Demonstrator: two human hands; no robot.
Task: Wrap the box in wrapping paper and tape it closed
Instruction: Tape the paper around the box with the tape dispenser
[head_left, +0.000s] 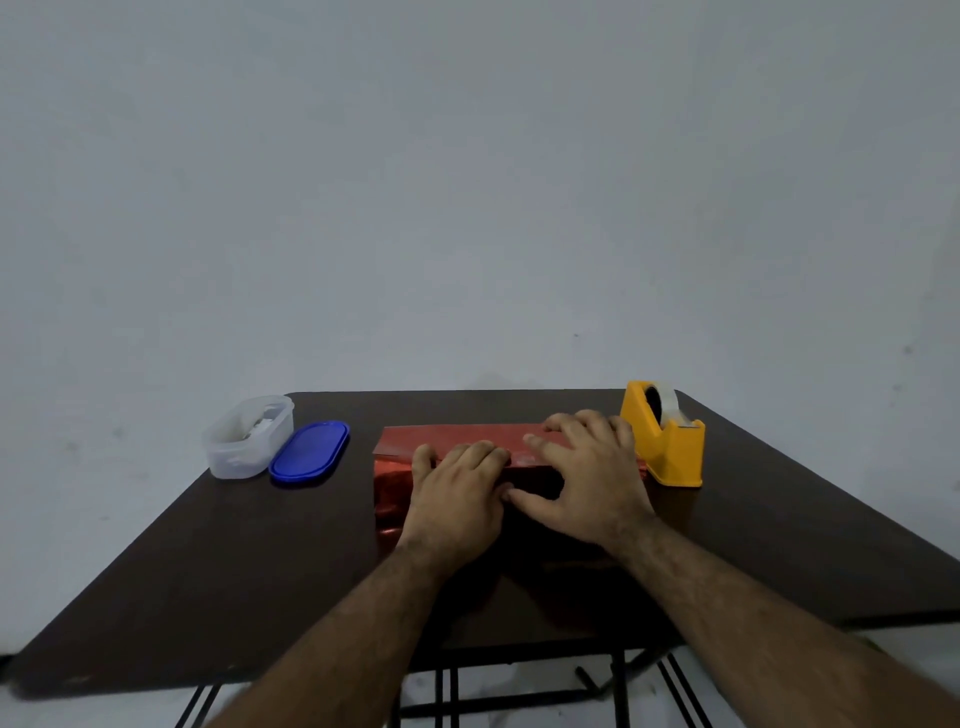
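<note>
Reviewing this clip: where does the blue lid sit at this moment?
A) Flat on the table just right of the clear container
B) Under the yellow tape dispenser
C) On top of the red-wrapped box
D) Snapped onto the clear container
A: the blue lid lies flat on the table, right beside the open clear container, far left of the yellow tape dispenser and the red-wrapped box.

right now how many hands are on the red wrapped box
2. The left hand presses flat near the middle of the red wrapping paper; the right hand lies flat beside it, nearer the tape dispenser.
</note>
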